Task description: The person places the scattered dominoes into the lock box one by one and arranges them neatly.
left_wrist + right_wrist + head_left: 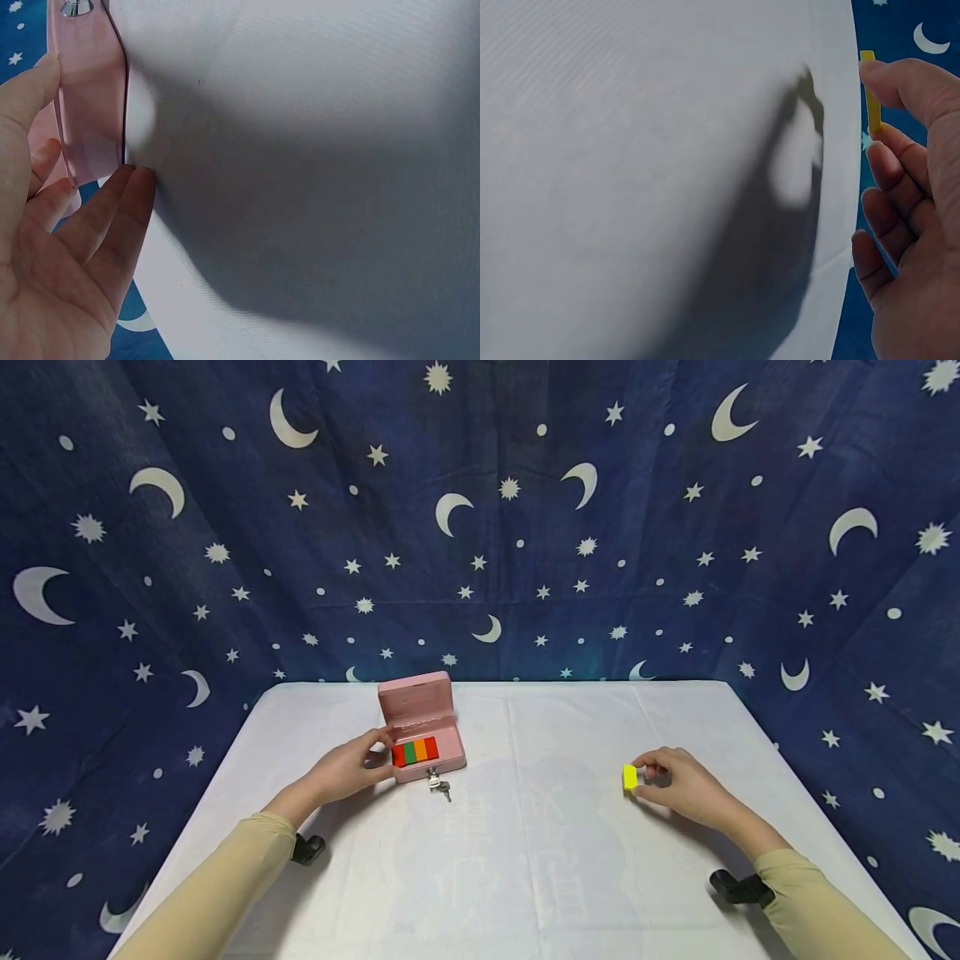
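A pink metal cash box [452, 745] stands with its lid raised at the back left of the table. Along its left part lie red, green and orange blocks [420, 750] in a row. My left hand [347, 770] rests at the box's left side, thumb at the front corner and fingers loosely spread along the side, as the left wrist view also shows. A key [446, 789] hangs from the lock at the front. On the right, my right hand [688, 787] pinches a yellow block [629, 777] between thumb and fingertip; in the right wrist view it appears thin and edge-on.
A white cloth [517, 860] covers the table. Dark blue curtains [517, 460] with moons and stars rise behind it and at both sides. Black wrist mounts [738, 887] stick out inward below the hands.
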A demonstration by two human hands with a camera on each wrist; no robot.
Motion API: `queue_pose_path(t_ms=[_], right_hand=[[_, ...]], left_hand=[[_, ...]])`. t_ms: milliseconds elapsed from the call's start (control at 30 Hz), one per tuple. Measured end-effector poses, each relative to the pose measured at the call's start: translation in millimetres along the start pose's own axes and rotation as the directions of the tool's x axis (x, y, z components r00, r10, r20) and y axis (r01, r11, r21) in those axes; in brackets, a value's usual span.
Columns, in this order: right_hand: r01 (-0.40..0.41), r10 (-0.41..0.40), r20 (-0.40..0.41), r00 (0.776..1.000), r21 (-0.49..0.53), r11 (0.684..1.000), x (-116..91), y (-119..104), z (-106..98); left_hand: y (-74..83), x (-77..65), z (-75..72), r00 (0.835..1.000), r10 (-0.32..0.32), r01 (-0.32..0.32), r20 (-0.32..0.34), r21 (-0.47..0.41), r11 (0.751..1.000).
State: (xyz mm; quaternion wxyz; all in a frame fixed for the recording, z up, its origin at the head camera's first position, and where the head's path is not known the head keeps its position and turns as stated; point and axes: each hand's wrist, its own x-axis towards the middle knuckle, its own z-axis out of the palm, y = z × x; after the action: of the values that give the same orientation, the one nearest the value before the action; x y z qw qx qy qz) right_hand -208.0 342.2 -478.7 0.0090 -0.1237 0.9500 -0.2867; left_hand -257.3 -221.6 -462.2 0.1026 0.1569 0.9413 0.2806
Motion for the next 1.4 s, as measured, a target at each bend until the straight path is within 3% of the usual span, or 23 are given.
queue_pose_path(t_ms=[933,1400], right_hand=[[0.101,-0.100,0.012,0.995,-0.014,0.995,36,-41,1],[0.187,-0.188,-0.031,0.982,-0.009,0.982,50,-56,5]], left_hand=[[-1.1,0.8,-0.3,1.000,0.004,-0.004,0.000,0.004,1.000],[-1.9,-0.1,-0.2,1.000,0.004,-0.004,0.003,0.009,1.000]])
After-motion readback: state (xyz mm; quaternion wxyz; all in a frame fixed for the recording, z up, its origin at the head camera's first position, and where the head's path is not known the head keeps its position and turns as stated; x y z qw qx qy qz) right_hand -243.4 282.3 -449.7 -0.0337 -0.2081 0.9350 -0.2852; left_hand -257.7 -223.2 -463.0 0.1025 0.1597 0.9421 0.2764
